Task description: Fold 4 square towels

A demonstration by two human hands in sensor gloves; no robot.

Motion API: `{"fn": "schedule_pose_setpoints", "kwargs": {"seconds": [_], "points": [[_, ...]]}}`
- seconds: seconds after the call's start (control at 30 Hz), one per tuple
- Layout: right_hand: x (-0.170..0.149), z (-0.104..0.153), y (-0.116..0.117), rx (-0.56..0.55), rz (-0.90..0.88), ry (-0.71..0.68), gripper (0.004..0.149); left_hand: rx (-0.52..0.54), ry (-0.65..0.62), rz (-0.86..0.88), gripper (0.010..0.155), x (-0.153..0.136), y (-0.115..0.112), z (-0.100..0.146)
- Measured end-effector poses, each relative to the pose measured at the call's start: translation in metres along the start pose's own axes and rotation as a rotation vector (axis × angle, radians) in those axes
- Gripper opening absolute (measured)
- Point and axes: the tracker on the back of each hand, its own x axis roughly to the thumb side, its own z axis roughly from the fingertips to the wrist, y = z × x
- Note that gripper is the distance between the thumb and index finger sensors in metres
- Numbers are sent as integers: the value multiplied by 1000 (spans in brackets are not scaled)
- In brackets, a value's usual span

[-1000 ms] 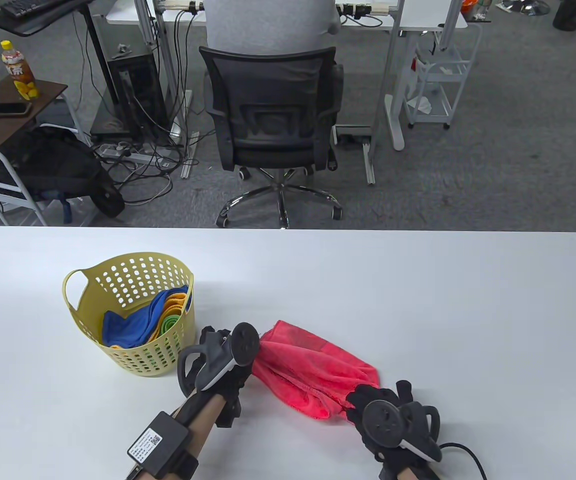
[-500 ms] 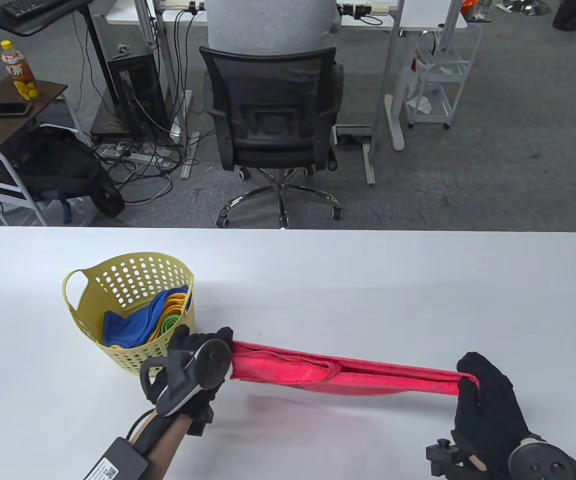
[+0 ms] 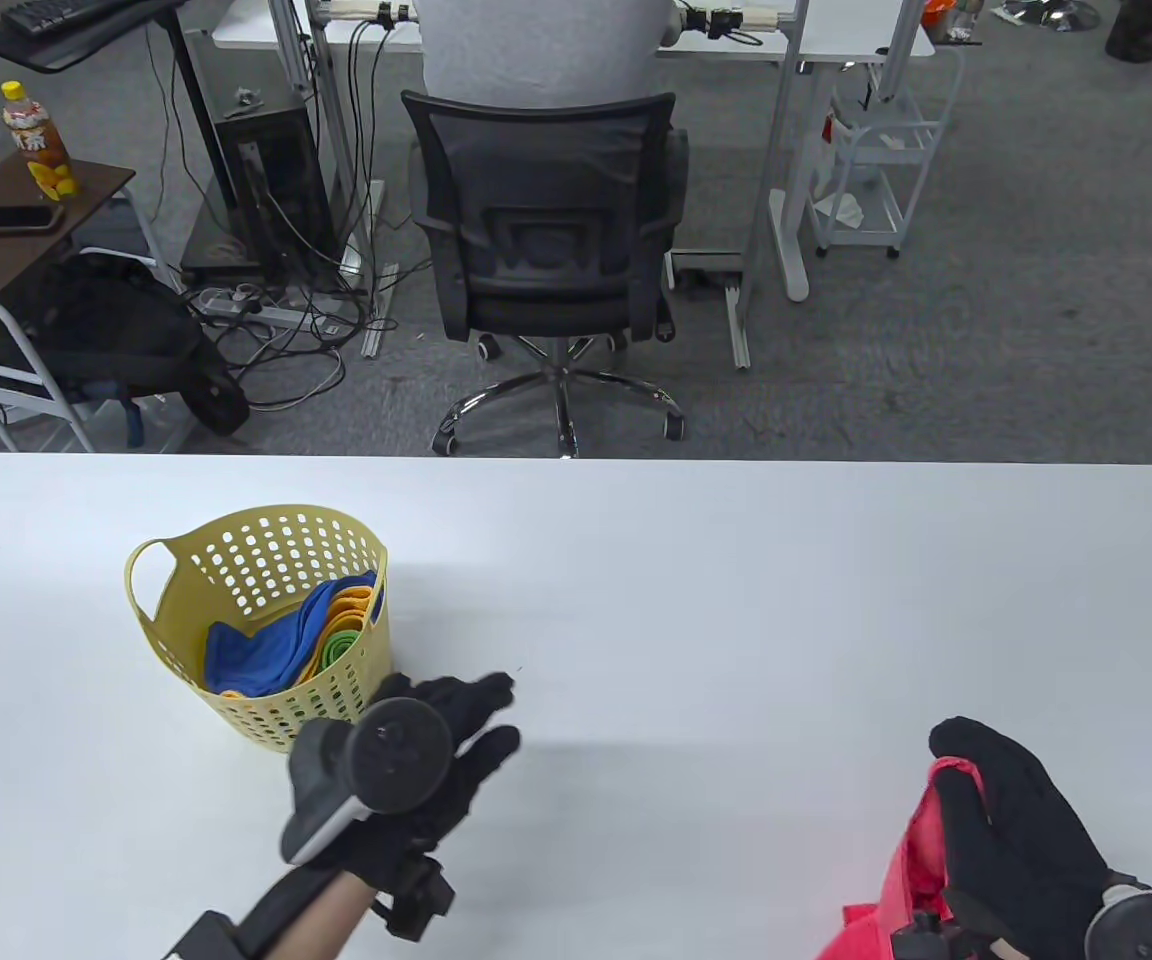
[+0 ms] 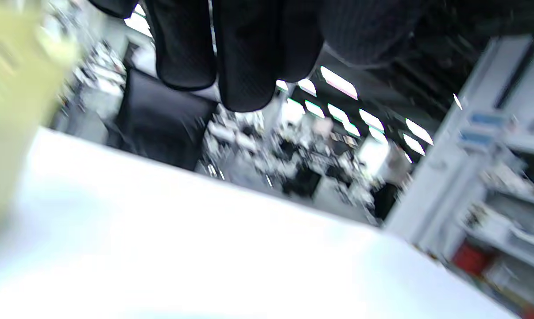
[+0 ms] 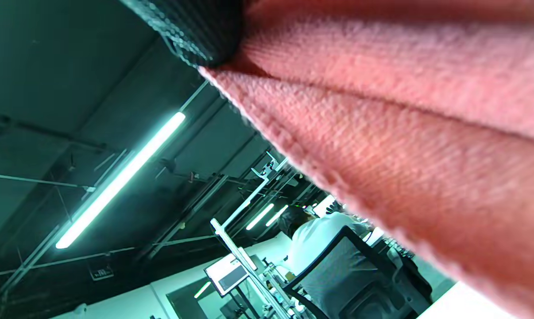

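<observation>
My right hand (image 3: 1011,840) pinches the red towel (image 3: 911,860), hanging at four o'clock from my left hand (image 3: 436,765), whose fingers are spread, holding nothing.

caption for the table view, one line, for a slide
Right hand grips the red towel at the table's near edge; left hand open beside the yellow basket.

From my feed, grey carpet (image 3: 986,330) spreads beyond the white bench (image 3: 736,600). A black mesh office chair (image 3: 546,250) sits at a white desk (image 3: 836,40), someone seated in it. Tangled cables (image 3: 286,310) lie left; fluorescent tubes (image 5: 121,179) light the ceiling.
</observation>
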Motion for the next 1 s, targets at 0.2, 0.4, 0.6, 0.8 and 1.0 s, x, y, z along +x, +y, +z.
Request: {"fn": "schedule_pose_setpoints", "kwargs": {"seconds": [0.2,0.4,0.6,0.8,1.0], "points": [[27,-18,-1,-45,5,-6,40,-313,-197,-34,79,85,-111,-17],[85,-38,-3,-122,73,-65,40,-428,-327,210,109,150,-126,-13],[107,-37,7,-161,8,-147,40,-167,-155,319,90,140,-85,-41],[79,-41,-3,-269,15,-141,40,20,76,114,41,59,-54,-70],[5,-71,-1,-171,-62,-1,41,35,154,147,44,-22,-20,-63]]}}
